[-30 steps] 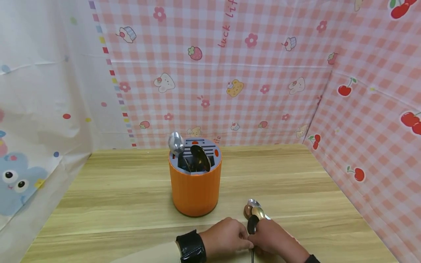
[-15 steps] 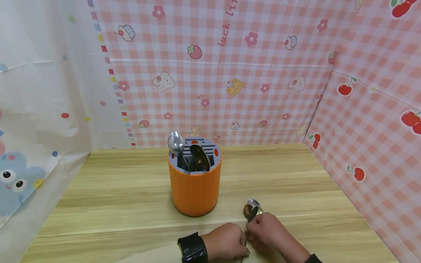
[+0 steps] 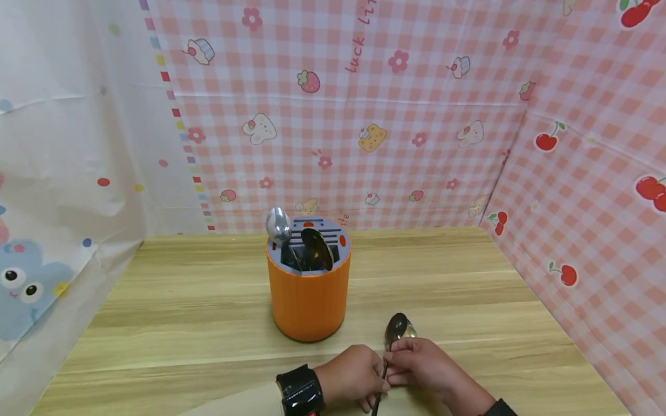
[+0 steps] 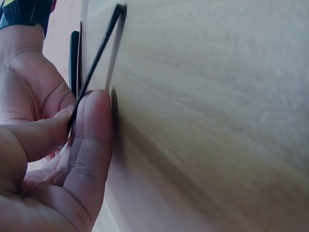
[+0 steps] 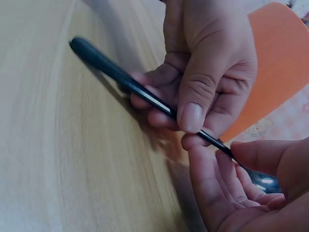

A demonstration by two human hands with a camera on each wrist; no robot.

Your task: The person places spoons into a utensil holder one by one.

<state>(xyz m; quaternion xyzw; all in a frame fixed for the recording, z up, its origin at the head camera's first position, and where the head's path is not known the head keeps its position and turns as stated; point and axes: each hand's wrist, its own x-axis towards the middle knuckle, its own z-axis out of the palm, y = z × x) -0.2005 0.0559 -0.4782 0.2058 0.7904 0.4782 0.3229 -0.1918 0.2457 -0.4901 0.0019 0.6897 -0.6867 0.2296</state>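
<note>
A black spoon is held between both hands at the front right of the table, its bowl pointing away. My left hand pinches the handle lower down, between thumb and fingers. Higher up, near the bowl, my right hand pinches the same spoon; the right wrist view shows its thumb and fingertips on the thin neck. Behind the black bowl, part of a gold-coloured spoon shows on the table. Other spoons there are mostly covered by the bowl and right hand. In the left wrist view, the handle slants above the wood.
An orange utensil holder with a grey slotted top stands left of the hands. From it stick up a silver spoon and a dark spoon. Patterned cloth walls border the wooden table behind and at the sides.
The black spoon has shifted away from the viewer and turned, its bowl now covering most of the other spoons. Both hands have moved along with its handle; the holder stays put.
</note>
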